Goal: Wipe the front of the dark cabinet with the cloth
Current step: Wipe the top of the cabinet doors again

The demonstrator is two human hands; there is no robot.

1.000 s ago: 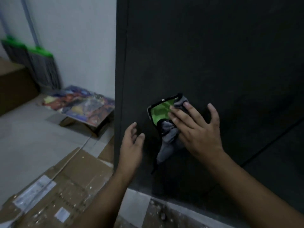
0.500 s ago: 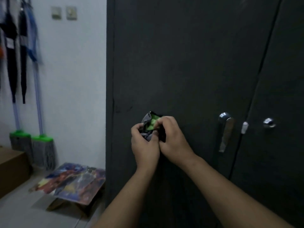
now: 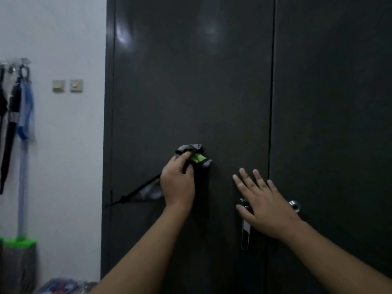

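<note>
The dark cabinet (image 3: 191, 92) fills the middle and right of the head view, with two tall doors. My left hand (image 3: 178, 183) grips a bunched grey, black and green cloth (image 3: 196, 155) against the left door at about mid height. A grey corner of the cloth trails out to the left below my wrist. My right hand (image 3: 263, 202) has its fingers spread and straight, flat in front of the left door's right edge, partly covering the silver handle (image 3: 246, 232).
A round silver knob (image 3: 294, 205) sits on the right door. Left of the cabinet is a white wall with two switches (image 3: 67, 85), hanging umbrellas (image 3: 12, 124) and green-headed mops (image 3: 19, 245). A colourful board (image 3: 61, 286) lies on the floor.
My view has risen from the cabinet's lower part to its middle. The cloth went from under my right hand, through both hands, into my left hand alone. My right hand let go and opened.
</note>
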